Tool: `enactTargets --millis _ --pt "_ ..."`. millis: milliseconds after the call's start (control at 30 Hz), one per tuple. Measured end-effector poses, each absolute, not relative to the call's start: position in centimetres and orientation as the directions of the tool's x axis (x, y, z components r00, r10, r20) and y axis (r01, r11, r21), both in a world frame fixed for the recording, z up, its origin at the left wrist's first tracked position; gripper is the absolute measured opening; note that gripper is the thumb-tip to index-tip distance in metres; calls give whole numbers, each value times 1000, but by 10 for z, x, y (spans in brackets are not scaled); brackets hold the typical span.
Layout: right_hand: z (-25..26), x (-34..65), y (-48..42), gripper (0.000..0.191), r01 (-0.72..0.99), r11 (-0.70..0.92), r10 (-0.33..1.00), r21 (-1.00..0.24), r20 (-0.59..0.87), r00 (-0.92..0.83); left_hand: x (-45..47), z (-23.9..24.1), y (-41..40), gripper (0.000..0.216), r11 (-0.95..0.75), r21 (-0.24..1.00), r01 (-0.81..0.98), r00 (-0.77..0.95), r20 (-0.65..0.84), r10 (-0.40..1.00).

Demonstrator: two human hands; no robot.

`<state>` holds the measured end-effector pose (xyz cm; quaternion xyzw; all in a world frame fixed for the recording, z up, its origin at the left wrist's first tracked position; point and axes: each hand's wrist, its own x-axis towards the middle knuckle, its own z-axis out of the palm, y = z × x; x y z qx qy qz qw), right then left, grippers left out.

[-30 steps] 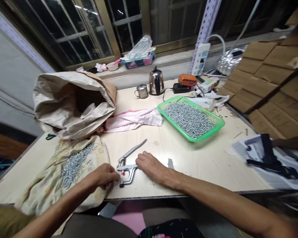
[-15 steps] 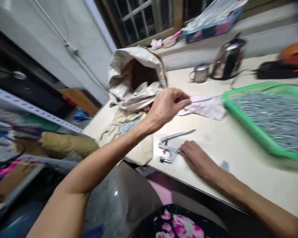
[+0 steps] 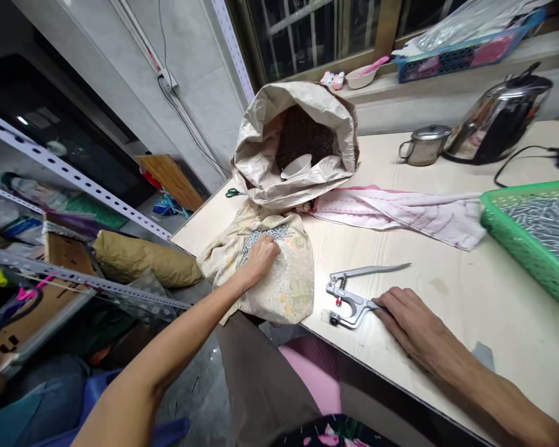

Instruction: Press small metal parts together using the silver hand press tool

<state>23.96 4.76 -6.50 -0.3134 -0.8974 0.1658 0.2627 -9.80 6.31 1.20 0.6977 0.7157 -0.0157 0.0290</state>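
My left hand point(image 3: 261, 256) is down on a small pile of grey metal pieces point(image 3: 279, 232), which look like screws or pins, lying on a crumpled patterned cloth point(image 3: 294, 290). Its fingers are bent and closed; their tips and anything between them are hidden. My right hand point(image 3: 406, 315) rests on the table, its fingers closed round the lower handle of snap-fastener pliers point(image 3: 356, 304). The pliers lie with their jaws toward the cloth and their upper handle point(image 3: 377, 270) raised apart from the lower one.
Behind the cloth an open sack point(image 3: 256, 155) holds dark small pieces and a white bowl point(image 3: 298, 166). A pink-white towel point(image 3: 400, 214) lies beside a green basket point(image 3: 517, 254) of metal pieces. A metal cup point(image 3: 423, 149) and kettle point(image 3: 503, 118) stand behind. Green-handled scissors point(image 3: 233, 192) lie left.
My left hand has moved from above the table near the towel, down and left onto the metal pile. My right hand stays at the pliers. The view has shifted and sharpened.
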Motion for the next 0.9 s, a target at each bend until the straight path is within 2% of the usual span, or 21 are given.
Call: enactTargets --millis 100,167,233,300,367,433,500,633,700,800,900 --pt "-64 243 45 20 496 731 664 -468 325 -673 -104 11 66 22 45 69 997 -42 -51 998" --pt "-57 246 43 20 515 726 667 -456 288 -687 -109 11 65 18 96 172 980 -92 -35 995" --pt "-40 247 43 24 533 733 662 -423 265 -701 -112 12 60 14 177 367 913 -173 -43 984" --pt "-15 238 49 32 530 740 657 -415 274 -703 -111 11 51 12 247 596 764 -239 -95 966" --pt "9 214 61 34 480 721 661 -500 285 -694 -105 10 39 11 278 761 587 -263 -145 954" --pt "23 178 75 31 397 628 683 -670 229 -693 -94 11 28 10 283 857 430 -303 -159 940" --pt "21 136 87 31 331 483 716 -811 149 -682 -82 12 20 8 278 902 329 -345 -160 925" --pt "-9 71 95 35 216 285 745 -934 74 -663 -70 16 11 7 257 945 204 -385 -164 908" --pt "-20 56 95 37 175 265 738 -948 83 -669 -71 15 9 11 268 957 106 -395 -207 895" --pt "-25 49 94 37 167 330 728 -929 138 -671 -77 10 6 7 285 957 -55 -367 -284 886" --pt "-25 48 95 34 179 333 716 -926 125 -687 -83 4 5 9 282 942 -184 -337 -329 882"
